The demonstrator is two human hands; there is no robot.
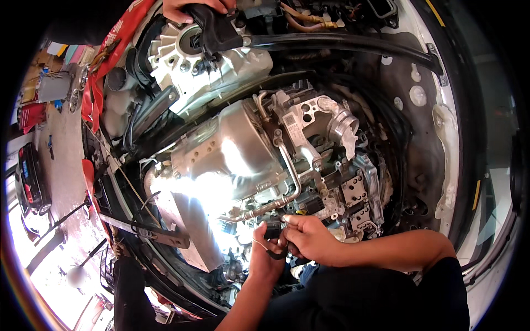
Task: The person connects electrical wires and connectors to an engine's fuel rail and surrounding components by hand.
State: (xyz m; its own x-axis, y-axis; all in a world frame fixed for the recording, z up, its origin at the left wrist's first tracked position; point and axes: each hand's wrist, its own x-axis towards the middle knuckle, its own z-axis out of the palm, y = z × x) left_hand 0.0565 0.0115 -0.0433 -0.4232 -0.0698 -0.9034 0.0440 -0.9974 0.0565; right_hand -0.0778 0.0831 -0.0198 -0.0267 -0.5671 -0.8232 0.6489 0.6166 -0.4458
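Note:
At the engine's near side my two hands meet, fingers closed around one small black part that looks like an electrical connector. My left hand grips it from below left, thumb along its side. From the right comes my right hand, its fingers pinched at the part's right side. A dark strip or lead curves below the part, between the hands; its ends are hidden. Just beyond lie a metal pipe with a braided section and a black module on the engine.
A shiny metal heat shield covers the engine's middle. Beyond it, another person's hand rests by a ribbed metal housing. A black strut bar crosses the far side. Glare hides parts near a flat metal plate at left.

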